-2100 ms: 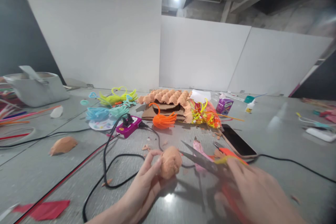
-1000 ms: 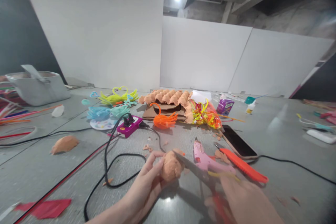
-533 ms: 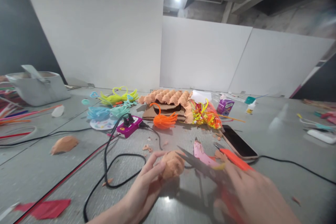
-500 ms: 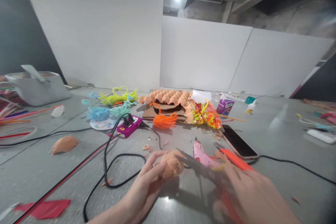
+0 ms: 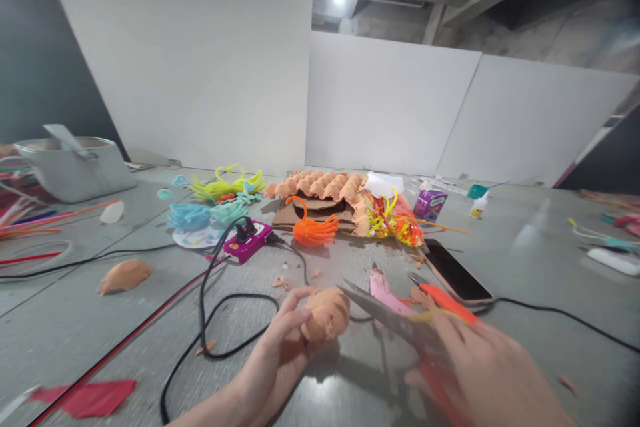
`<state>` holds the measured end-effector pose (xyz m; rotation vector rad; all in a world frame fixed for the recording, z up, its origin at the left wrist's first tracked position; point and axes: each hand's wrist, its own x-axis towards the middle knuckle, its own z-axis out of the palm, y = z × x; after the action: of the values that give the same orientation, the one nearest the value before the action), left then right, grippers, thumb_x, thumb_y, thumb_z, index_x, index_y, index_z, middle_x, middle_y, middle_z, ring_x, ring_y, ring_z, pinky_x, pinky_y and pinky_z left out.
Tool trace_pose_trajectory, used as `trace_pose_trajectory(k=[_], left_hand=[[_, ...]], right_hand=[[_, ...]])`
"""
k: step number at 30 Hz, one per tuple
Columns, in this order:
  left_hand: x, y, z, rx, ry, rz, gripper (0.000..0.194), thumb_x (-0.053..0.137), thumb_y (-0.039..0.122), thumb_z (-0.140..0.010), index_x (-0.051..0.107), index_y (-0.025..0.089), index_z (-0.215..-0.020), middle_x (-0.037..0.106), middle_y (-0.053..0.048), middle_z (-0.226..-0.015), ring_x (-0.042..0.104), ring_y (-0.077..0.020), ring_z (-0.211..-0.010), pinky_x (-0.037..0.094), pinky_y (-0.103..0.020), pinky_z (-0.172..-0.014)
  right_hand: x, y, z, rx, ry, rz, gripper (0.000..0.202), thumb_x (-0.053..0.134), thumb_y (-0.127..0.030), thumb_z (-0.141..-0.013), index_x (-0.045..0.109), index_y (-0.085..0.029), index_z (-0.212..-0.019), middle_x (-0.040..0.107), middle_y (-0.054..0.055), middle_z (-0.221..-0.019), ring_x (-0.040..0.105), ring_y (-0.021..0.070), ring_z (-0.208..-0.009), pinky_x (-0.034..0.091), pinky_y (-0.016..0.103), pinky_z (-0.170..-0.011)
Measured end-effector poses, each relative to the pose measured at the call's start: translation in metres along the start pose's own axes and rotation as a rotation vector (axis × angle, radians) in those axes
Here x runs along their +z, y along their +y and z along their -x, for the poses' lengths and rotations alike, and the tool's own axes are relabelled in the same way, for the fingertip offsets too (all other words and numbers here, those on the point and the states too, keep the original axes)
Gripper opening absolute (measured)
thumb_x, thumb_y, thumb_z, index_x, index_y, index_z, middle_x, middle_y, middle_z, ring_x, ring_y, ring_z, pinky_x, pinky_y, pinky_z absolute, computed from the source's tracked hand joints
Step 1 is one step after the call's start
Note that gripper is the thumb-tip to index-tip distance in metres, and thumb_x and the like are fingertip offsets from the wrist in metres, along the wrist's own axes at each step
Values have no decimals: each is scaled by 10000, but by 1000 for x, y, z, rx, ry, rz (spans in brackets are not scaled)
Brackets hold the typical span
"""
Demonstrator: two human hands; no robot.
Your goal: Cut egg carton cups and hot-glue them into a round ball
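My left hand (image 5: 280, 353) is closed round a tan, lumpy rounded piece (image 5: 327, 313), holding it above the table at the lower middle. In my right hand (image 5: 490, 373) are red-handled scissors (image 5: 390, 320), somewhat blurred, with the blades pointing left toward the tan piece. The blade tips are beside the piece's upper right edge. Behind the scissors lie a pink glue gun (image 5: 385, 291) and an orange cutter knife (image 5: 445, 300). Small tan scraps (image 5: 281, 282) are scattered on the table.
A purple power adapter (image 5: 247, 241) with looping black cables lies left of centre. Farther back are a tan egg tray (image 5: 320, 185), an orange pipe-cleaner bundle (image 5: 315, 230) and a purple box (image 5: 430, 203). A phone (image 5: 457, 270) lies right; a grey watering can (image 5: 80, 170) stands far left.
The scissors in my right hand have moved slightly away from the tan piece, and their blades now show apart from it. My left hand keeps its hold, with the piece turned a little.
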<state>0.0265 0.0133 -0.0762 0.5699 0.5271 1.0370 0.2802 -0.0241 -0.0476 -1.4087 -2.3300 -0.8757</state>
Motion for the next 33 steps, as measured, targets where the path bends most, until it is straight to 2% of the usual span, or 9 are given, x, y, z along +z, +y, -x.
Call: trace_pose_trajectory(k=[3,7,11,16,20,23,25,28,33], left_hand=[[0,0,0,16,-32,2,263,578,162,-802,558,211,-1060,687,-83,-1079,648,-186,-886,419,-271,-762],[-1,-1,1,43,-55,0,328,579,122,-775,556,216,-1089,704,-73,-1016,645,-168,-853,404,-248,-733],[-2,-1,0,49,-61,-1,334,568,111,-784,557,220,-1100,700,-75,-1035,640,-152,-830,401,-242,-740],[-3,-1,1,57,-63,-2,324,584,105,-782,557,222,-1083,688,-63,-1049,638,-148,-836,404,-243,-754],[-1,-1,1,49,-67,-10,306,580,133,-796,523,220,-1085,664,-79,-1094,635,-169,-880,409,-249,-726],[-2,-1,2,42,-38,-9,241,578,188,-819,497,246,-1039,664,-54,-1053,636,-159,-832,417,-247,-692],[-2,-1,3,38,26,-42,237,609,206,-814,491,265,-1011,660,-15,-1003,629,-135,-794,420,-231,-678],[-3,-1,4,28,106,-99,280,677,209,-769,510,261,-987,646,10,-954,615,-111,-758,431,-216,-677],[-3,-2,2,33,134,-86,265,707,252,-735,543,238,-943,642,-6,-929,620,-131,-766,464,-250,-696]], right_hand=[[-1,0,0,-42,-29,-33,569,267,-569,-917,649,-157,-829,673,106,-684,646,211,-537,528,315,-471],[1,-2,2,-110,-83,-40,426,411,-516,-855,652,-169,-800,654,92,-679,613,210,-510,514,325,-457],[3,-4,3,-114,-58,15,414,487,-529,-815,662,-154,-827,651,105,-704,629,231,-561,531,353,-496],[1,-5,3,-98,-10,62,503,416,-593,-846,670,-159,-823,647,102,-692,635,232,-565,538,358,-506],[0,-5,2,-71,5,44,598,258,-594,-908,669,-164,-844,651,101,-663,640,223,-541,535,339,-484],[-1,-4,0,-24,24,-2,667,138,-572,-942,642,-138,-905,680,114,-688,661,211,-536,527,304,-445],[-2,-2,-1,8,60,-6,658,142,-561,-952,617,-110,-896,677,112,-652,655,208,-495,511,296,-405],[-2,2,-1,28,101,19,615,164,-551,-958,582,-125,-810,644,90,-565,635,218,-447,491,307,-378],[4,6,1,9,80,66,565,159,-514,-969,563,-137,-847,638,74,-575,612,204,-420,464,302,-371]])
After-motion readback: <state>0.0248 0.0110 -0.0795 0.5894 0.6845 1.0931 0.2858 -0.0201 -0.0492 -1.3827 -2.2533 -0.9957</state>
